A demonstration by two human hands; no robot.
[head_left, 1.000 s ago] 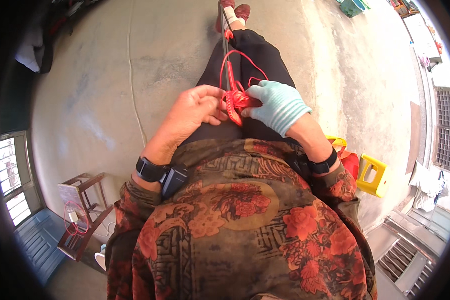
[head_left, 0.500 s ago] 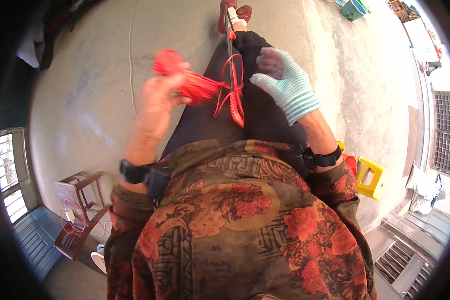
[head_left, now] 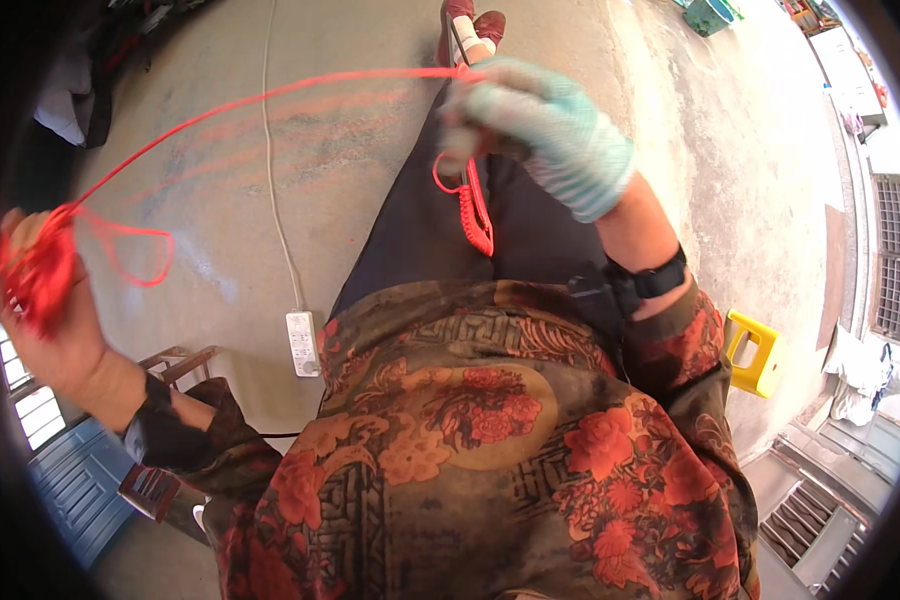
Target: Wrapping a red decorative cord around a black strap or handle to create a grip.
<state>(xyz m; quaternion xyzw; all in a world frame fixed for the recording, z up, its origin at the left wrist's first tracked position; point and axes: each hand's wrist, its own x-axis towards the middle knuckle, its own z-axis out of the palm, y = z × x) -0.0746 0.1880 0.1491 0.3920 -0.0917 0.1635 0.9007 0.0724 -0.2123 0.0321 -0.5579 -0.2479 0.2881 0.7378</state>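
In the head view, the left hand (head_left: 70, 345) is out at the far left, its fingers closed around a bundle of red cord (head_left: 42, 275). A loose loop hangs beside the bundle, and a single strand stretches in an arc over the floor (head_left: 200, 215) to the right hand (head_left: 550, 130). That hand wears a pale green striped glove and is blurred above the legs; I cannot tell whether its fingers are closed on the strand. Just below it, a braided red piece (head_left: 477, 220) lies over the dark trousers (head_left: 400, 235), and part of a dark rod (head_left: 460, 42) shows near the shoes (head_left: 488, 27).

The floor is bare, grey-beige and stained, paler toward the right. A white cable (head_left: 273, 170) crosses it down to a white power strip (head_left: 303, 343), near the person's left side. A brown wooden frame (head_left: 178, 365), a blue panel (head_left: 80, 490) and a bright window (head_left: 38, 415) stand at the lower left. On the right are a yellow stool (head_left: 755, 355), white cloth (head_left: 850, 378) and a barred window (head_left: 892, 265); a bluish bucket (head_left: 707, 16) sits at the upper right.
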